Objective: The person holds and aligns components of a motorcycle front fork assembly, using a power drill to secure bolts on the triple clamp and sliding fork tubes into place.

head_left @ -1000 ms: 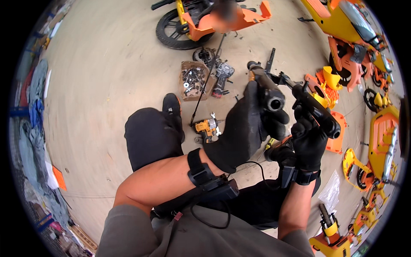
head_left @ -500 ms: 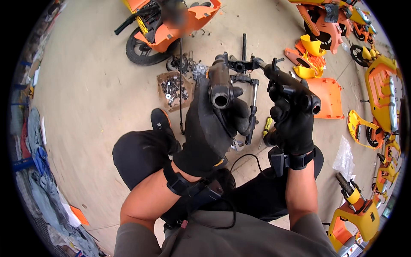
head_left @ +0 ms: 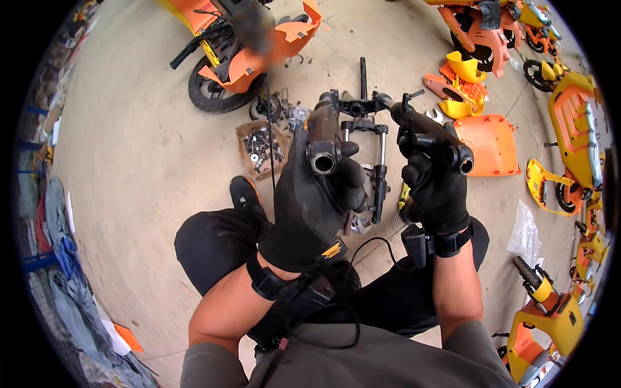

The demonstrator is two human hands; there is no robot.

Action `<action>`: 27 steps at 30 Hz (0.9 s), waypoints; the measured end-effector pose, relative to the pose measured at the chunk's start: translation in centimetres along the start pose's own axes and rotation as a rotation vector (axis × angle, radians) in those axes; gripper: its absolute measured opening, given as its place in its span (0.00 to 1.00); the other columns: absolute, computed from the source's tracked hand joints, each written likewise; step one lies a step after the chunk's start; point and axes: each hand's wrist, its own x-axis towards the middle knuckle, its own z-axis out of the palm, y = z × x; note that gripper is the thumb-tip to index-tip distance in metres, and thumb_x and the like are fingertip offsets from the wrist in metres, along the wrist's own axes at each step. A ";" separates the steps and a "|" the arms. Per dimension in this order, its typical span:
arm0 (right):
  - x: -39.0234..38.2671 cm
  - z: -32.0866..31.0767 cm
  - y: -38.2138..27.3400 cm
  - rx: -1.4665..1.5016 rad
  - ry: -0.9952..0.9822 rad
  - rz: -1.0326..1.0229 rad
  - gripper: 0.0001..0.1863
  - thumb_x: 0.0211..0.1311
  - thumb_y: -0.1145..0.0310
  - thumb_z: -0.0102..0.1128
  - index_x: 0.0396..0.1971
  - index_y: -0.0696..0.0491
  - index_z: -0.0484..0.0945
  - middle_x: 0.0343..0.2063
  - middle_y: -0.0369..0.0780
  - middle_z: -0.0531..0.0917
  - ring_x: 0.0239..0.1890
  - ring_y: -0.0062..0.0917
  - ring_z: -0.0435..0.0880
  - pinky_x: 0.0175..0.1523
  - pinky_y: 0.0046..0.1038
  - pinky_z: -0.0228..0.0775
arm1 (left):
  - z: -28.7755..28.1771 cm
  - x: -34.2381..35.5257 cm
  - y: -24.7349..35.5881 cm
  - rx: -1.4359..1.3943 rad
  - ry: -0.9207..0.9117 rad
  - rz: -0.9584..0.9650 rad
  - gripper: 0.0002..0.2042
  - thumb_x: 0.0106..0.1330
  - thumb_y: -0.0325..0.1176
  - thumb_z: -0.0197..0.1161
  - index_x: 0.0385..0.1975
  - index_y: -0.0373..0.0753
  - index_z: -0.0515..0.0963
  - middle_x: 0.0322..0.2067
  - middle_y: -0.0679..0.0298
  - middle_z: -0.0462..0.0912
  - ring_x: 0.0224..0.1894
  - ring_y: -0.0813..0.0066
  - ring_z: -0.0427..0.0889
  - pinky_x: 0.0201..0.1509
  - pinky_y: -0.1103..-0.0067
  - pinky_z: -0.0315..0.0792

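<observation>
My left hand (head_left: 317,194), in a black glove, is closed round the left black tube (head_left: 323,139) of a metal fork-like assembly, its open end facing me. My right hand (head_left: 430,187), also gloved, grips the right tube (head_left: 436,136), which has a bracket and small fittings. A black crosspiece (head_left: 359,107) lies between the tubes at their far end. Behind my hands, another fork (head_left: 380,184) with chrome legs shows low near the floor, partly hidden. A yellow-handled screwdriver (head_left: 403,193) lies beside my right hand.
A cardboard box of fasteners (head_left: 255,152) sits ahead-left beside a grey power tool (head_left: 299,116). A partly dismantled orange scooter (head_left: 236,77) stands beyond. Orange and yellow panels (head_left: 485,145) and more scooters (head_left: 576,136) fill the right. Piled fabric (head_left: 61,271) lines the left edge.
Over the last second both held tubes swung leftward into line with my view, revealing the chrome-legged fork behind them. In the last half second they moved slightly down and left.
</observation>
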 end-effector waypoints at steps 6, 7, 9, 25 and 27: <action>0.1 -0.4 -0.2 -0.066 -0.036 -0.013 0.25 0.68 0.63 0.52 0.61 0.61 0.69 0.41 0.36 0.77 0.31 0.06 0.70 0.26 0.05 0.63 | 0.1 -0.2 0.1 -0.050 -0.028 -0.046 0.29 0.74 0.57 0.42 0.47 0.33 0.75 0.26 0.59 0.82 0.25 0.69 0.82 0.29 0.74 0.75; 0.0 -0.3 -0.2 -0.111 -0.040 -0.032 0.25 0.68 0.64 0.51 0.61 0.61 0.69 0.41 0.35 0.77 0.32 0.06 0.70 0.26 0.05 0.63 | 0.3 -0.2 0.1 -0.067 0.001 -0.059 0.29 0.74 0.57 0.42 0.47 0.33 0.75 0.26 0.60 0.82 0.26 0.70 0.82 0.29 0.74 0.75; -0.1 -0.2 -0.4 -0.288 -0.031 -0.092 0.24 0.69 0.64 0.50 0.60 0.61 0.69 0.41 0.35 0.77 0.33 0.05 0.69 0.27 0.05 0.62 | 0.2 -0.2 0.0 -0.104 0.045 -0.051 0.30 0.73 0.59 0.43 0.47 0.33 0.75 0.27 0.61 0.83 0.27 0.69 0.83 0.30 0.74 0.75; 0.4 -3.6 0.7 0.256 -0.032 0.101 0.24 0.75 0.52 0.40 0.58 0.54 0.69 0.36 0.38 0.85 0.35 0.23 0.87 0.39 0.30 0.83 | 1.7 0.1 0.5 -0.017 -0.011 -0.061 0.27 0.75 0.52 0.44 0.60 0.33 0.66 0.38 0.57 0.81 0.25 0.81 0.77 0.30 0.81 0.75; 0.3 -3.8 0.8 0.324 -0.027 0.123 0.25 0.75 0.52 0.40 0.59 0.54 0.68 0.36 0.38 0.85 0.35 0.24 0.87 0.39 0.29 0.83 | 1.6 0.2 0.7 0.012 0.006 -0.071 0.26 0.75 0.50 0.44 0.62 0.36 0.65 0.40 0.56 0.80 0.28 0.79 0.78 0.31 0.82 0.76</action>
